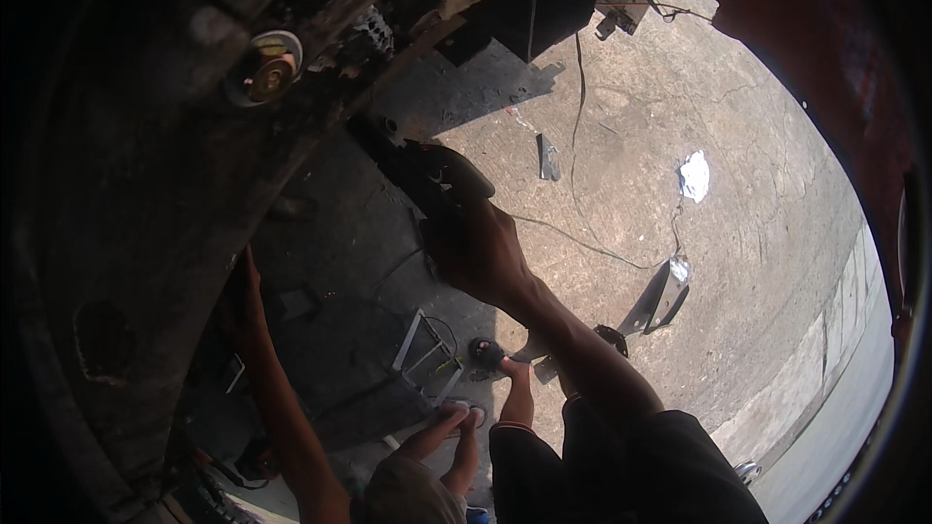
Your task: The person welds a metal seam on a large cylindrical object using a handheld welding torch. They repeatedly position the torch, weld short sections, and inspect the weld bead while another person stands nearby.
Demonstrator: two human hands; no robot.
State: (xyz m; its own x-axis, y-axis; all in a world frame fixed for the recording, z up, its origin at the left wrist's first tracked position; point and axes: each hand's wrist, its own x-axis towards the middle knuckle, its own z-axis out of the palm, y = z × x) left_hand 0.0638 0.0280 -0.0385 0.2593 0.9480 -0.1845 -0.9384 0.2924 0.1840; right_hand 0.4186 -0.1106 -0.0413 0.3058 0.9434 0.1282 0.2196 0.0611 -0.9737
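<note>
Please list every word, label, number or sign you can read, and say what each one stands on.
No text can be read.
Dark tool in the right hand: too dark to make out any lettering.
Round gold-coloured object: too small and blurred to tell any marking.

One wide head-worn fisheye looks down from above, the concrete floor (757,272) well below it
</note>
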